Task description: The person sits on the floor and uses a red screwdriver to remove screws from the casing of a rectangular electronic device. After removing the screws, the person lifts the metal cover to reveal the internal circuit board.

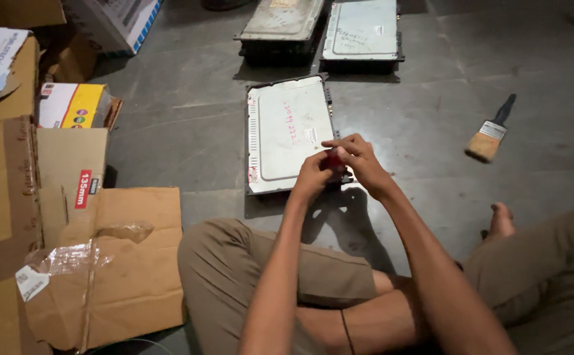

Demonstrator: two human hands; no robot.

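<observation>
Both hands meet over the floor, left hand (311, 176) and right hand (360, 160) with fingers (339, 142) pinching a small red object (334, 159) between them. Beneath lies a flat metal unit (287, 131), its cover still on; a paintbrush (491, 135) rests untouched toward the floor's right edge.

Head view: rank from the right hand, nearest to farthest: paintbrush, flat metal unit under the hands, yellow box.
From the right hand:
1. Flat metal unit, directly under and ahead of it.
2. Paintbrush, on the floor to the right.
3. Yellow box, far left among the cardboard.
</observation>
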